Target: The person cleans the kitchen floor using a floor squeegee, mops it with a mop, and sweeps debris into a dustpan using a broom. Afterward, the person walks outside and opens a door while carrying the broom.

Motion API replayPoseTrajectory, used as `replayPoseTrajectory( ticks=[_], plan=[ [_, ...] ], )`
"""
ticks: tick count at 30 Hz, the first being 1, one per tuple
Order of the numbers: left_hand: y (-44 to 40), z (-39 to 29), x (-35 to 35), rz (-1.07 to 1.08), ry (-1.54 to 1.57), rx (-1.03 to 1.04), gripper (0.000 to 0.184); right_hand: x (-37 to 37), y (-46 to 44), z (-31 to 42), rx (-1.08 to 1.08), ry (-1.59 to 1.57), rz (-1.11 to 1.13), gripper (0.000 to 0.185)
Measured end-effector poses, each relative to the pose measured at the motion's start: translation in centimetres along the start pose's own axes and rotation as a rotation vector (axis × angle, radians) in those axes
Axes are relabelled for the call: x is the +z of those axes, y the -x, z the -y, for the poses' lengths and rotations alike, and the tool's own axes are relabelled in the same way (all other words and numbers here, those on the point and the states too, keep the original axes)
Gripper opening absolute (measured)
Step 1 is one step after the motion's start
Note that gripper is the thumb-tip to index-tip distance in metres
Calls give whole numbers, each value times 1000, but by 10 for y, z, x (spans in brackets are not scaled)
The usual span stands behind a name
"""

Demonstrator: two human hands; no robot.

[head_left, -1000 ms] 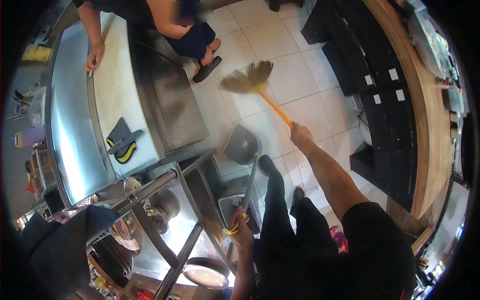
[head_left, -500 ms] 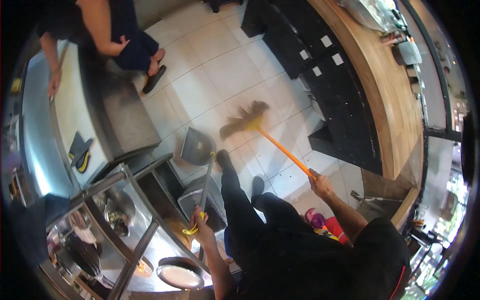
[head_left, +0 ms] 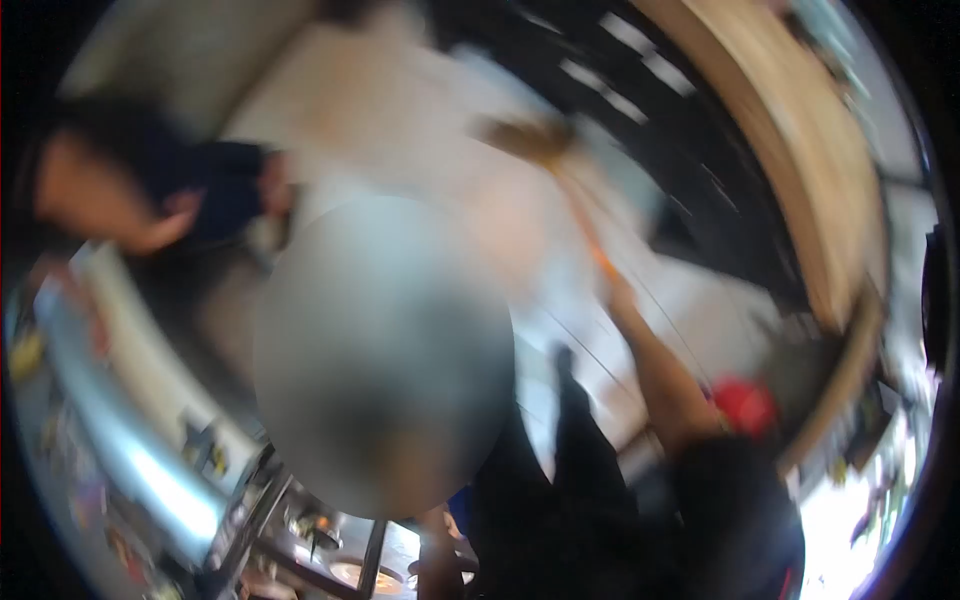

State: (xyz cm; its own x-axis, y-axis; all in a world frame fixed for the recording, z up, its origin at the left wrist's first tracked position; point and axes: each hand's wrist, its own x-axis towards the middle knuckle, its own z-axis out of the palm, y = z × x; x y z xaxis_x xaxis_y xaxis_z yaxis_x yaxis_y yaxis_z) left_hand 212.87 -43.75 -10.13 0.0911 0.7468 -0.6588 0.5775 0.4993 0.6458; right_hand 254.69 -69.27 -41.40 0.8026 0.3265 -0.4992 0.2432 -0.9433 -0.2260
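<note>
Motion blur smears the whole head view. My right hand (head_left: pixel 620 291) is closed round the orange handle of a broom (head_left: pixel 530 138), its bristles reaching toward the dark counter. A large round grey blurred patch covers the middle left of the view. Within its lower edge my left hand (head_left: pixel 408 465) is only a faint smear, so its fingers cannot be made out. Whatever the left hand holds is hidden, and no dustpan shows. My dark-clothed legs stand below on the tiled floor (head_left: pixel 575 325).
Another person (head_left: pixel 110 190) stands at the left beside a long worktop (head_left: pixel 150 350). A black counter (head_left: pixel 730 190) with a wooden top (head_left: pixel 790 130) runs along the right. A metal shelf unit (head_left: pixel 330 545) lies at the lower left, and a red object (head_left: pixel 745 403) near my right arm.
The view has swung and blurred. The broom head now lies farther from me, nearer the dark counter. A grey blurred patch now hides the dustpan area and my left hand's grip.
</note>
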Motion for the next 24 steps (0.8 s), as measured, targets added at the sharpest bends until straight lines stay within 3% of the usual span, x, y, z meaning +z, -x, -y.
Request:
replayPoseTrajectory(
  ticks=[1,2,3,4,5,6,7,8,11,12,15,16,17,18,19,20,21,23,24],
  plan=[
    [-9,18,-1,4,-32,-68,23,16,52,-15,-23,-120,13,34],
    [-6,-6,4,7,-118,-6,22,27,102,-23,-36,-218,39,35],
    [-17,24,11,-22,38,114,23,41,138,-48,-43,-267,62,37],
    [-31,42,22,-41,26,42,25,46,153,-75,-57,-251,56,38],
    [-26,14,20,-11,18,-23,27,56,148,-137,-29,-277,87,40],
    [-23,-17,18,19,8,-87,29,-3,191,-95,-403,122,-149,32],
    [-18,-32,17,18,30,-68,29,-59,214,-48,-308,3,-43,44],
    [-12,-42,19,8,7,-57,29,-91,228,-25,-199,136,38,47],
    [-12,-39,6,10,26,-2,27,-151,270,44,-90,-77,-64,48],
    [-10,-27,4,16,75,-17,27,-86,237,-47,96,-377,76,53],
    [3,-33,-11,-1,214,-121,30,-192,271,117,-19,68,58,56],
    [11,-30,-15,-53,303,-118,30,-174,247,105,-141,88,52,58],
    [17,-26,-16,-98,388,-117,31,-92,177,19,-33,-316,38,37],
    [20,-13,-15,-162,422,-35,29,-113,174,63,-170,-263,34,33],
    [22,-1,-16,-209,443,39,28,-97,140,62,-474,-109,-69,30],
    [34,-14,-32,-204,380,88,26,-102,119,96,-375,-179,114,34],
    [52,-54,-48,-263,312,11,26,-104,99,124,-306,-225,314,37],
    [70,-59,-63,-266,236,46,26,-67,53,149,-686,-67,228,34],
    [71,-51,-68,-238,379,86,26,-49,31,160,-866,7,154,33]
  ],
)
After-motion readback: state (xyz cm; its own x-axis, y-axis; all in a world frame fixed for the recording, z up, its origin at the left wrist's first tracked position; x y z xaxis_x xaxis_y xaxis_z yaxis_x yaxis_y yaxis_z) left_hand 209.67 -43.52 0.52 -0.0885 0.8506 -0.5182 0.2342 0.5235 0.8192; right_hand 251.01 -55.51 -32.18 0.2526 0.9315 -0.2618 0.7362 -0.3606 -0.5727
